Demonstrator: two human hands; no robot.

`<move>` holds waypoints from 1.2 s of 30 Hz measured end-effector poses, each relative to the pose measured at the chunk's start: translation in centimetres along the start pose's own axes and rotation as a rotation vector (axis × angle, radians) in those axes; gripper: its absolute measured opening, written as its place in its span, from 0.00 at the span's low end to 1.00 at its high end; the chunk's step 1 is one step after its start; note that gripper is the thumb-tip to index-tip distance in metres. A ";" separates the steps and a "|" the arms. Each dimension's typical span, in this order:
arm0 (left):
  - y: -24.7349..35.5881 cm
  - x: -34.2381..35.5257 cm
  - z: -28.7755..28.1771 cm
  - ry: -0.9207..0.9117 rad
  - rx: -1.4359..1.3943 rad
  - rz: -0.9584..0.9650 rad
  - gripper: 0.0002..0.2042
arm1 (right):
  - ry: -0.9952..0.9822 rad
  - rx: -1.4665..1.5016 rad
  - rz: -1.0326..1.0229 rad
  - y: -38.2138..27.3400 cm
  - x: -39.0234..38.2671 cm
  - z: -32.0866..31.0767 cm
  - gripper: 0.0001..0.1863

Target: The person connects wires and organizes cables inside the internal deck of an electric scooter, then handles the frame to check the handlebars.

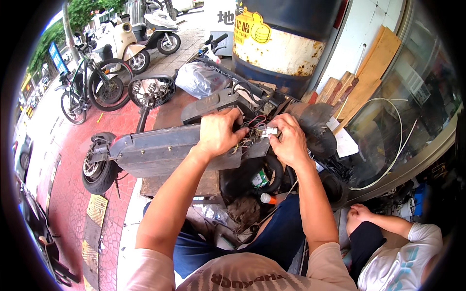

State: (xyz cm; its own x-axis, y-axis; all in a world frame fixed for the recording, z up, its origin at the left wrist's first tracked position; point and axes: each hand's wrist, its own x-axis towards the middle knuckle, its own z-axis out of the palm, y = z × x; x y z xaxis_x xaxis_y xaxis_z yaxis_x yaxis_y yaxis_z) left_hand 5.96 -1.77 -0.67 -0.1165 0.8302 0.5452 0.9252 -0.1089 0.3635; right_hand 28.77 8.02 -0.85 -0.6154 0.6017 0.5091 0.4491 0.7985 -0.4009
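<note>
An upturned electric scooter lies on its side across a worn wooden support [179, 189], its long dark deck [160, 153] reaching left to a wheel [92, 162]. Red, black and other wires [250, 138] spill from the opened deck beside a black housing [206, 104]. My left hand [221, 133] is closed at the deck's upper edge by the wires; what its curled fingers grip is hidden. My right hand [289, 140] pinches a whitish plastic connector [271, 131] just right of the wire bundle.
A rusty drum [281, 58] and wooden boards [369, 53] stand behind. Parked bicycles [109, 82] and motor scooters [126, 46] line the pavement at upper left. A plastic bag [199, 77] lies behind the deck. A seated person [398, 252] is at lower right, beside a glass panel [383, 140].
</note>
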 end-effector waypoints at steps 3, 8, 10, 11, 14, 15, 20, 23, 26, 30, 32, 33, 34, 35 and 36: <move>0.2 -0.7 0.1 0.090 0.018 0.036 0.15 | -0.035 -0.074 0.063 -0.8 0.3 -1.0 0.17; 1.3 -3.2 0.6 0.371 0.108 0.130 0.14 | 0.014 0.045 -0.174 -1.0 1.0 -0.1 0.15; 2.4 -3.4 -0.3 0.352 0.122 0.206 0.12 | -0.163 0.185 0.065 -1.4 1.7 0.7 0.16; 2.5 -3.1 -0.8 0.344 0.099 0.292 0.12 | -0.133 0.260 0.076 -1.5 2.1 1.2 0.13; 3.9 -0.9 -0.3 0.193 -0.071 0.408 0.12 | -0.026 0.772 0.331 2.9 2.8 4.3 0.09; 3.7 -0.2 0.4 0.162 -0.099 0.344 0.12 | 0.069 0.892 0.256 2.7 3.2 5.1 0.08; 2.6 1.9 1.5 0.019 0.022 0.165 0.17 | -0.044 1.237 0.626 2.1 3.1 3.7 0.06; 3.8 1.9 2.0 -0.002 0.172 0.200 0.20 | -0.024 1.246 0.508 2.6 2.8 4.0 0.05; 3.9 1.9 2.9 0.051 0.139 0.195 0.20 | 0.002 1.249 0.420 2.8 2.4 4.5 0.05; 3.7 1.9 3.3 0.080 0.074 0.171 0.17 | -0.016 1.252 0.368 3.5 2.3 5.0 0.05; 3.5 1.9 3.5 0.086 0.034 0.151 0.16 | -0.065 1.272 0.335 3.6 2.3 4.9 0.07; 3.3 1.8 3.5 0.096 0.008 0.165 0.16 | -0.112 1.278 0.332 3.5 2.3 4.6 0.07; 2.9 1.5 3.7 0.106 -0.019 0.180 0.16 | -0.159 1.283 0.328 3.4 2.2 4.3 0.08; 2.9 1.4 3.7 0.117 -0.049 0.195 0.16 | -0.196 1.242 0.325 3.2 2.2 3.5 0.10; 2.8 1.4 3.8 0.120 -0.057 0.217 0.16 | -0.220 1.230 0.316 3.4 2.1 3.3 0.10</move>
State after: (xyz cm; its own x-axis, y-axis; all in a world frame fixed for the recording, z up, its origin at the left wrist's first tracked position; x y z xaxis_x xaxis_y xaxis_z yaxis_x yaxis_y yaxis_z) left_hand 9.78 1.12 -1.75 0.0377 0.7132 0.6999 0.9117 -0.3113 0.2680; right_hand 26.83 11.95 -3.61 -0.7386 0.6509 0.1755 -0.2227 0.0101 -0.9748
